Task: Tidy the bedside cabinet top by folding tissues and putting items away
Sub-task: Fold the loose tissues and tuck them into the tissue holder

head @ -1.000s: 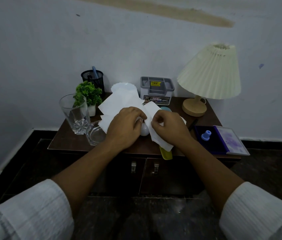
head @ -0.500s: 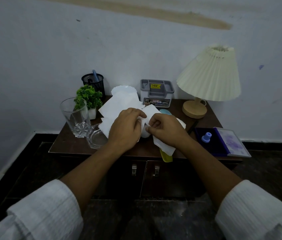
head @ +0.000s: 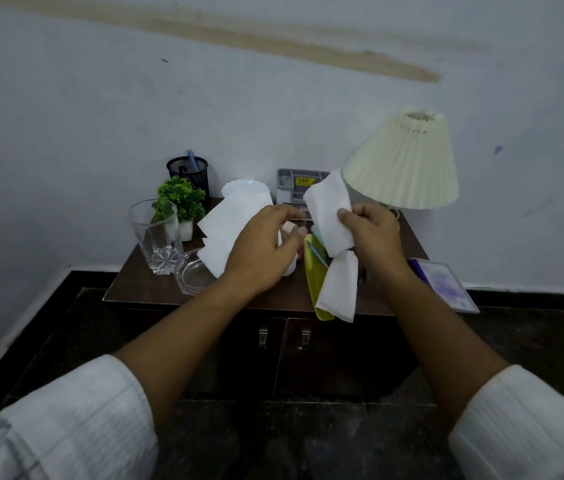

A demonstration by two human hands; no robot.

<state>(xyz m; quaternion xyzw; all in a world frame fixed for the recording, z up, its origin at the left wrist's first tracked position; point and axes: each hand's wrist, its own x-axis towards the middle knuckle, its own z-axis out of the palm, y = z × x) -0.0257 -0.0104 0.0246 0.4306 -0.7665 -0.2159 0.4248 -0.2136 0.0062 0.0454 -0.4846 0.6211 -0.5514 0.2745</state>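
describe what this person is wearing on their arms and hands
The left sleeve and right sleeve are white with a fine ribbed texture, bunched up so the forearms are bare. The left hand and right hand are ungloved; no watch or bracelet shows.

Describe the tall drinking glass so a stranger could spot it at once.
Find the dark wooden cabinet against the white wall and go to its left end. The drinking glass stands there, in front of the small green plant. It is the tall clear one with a cut star base; the glass dish beside it is low.
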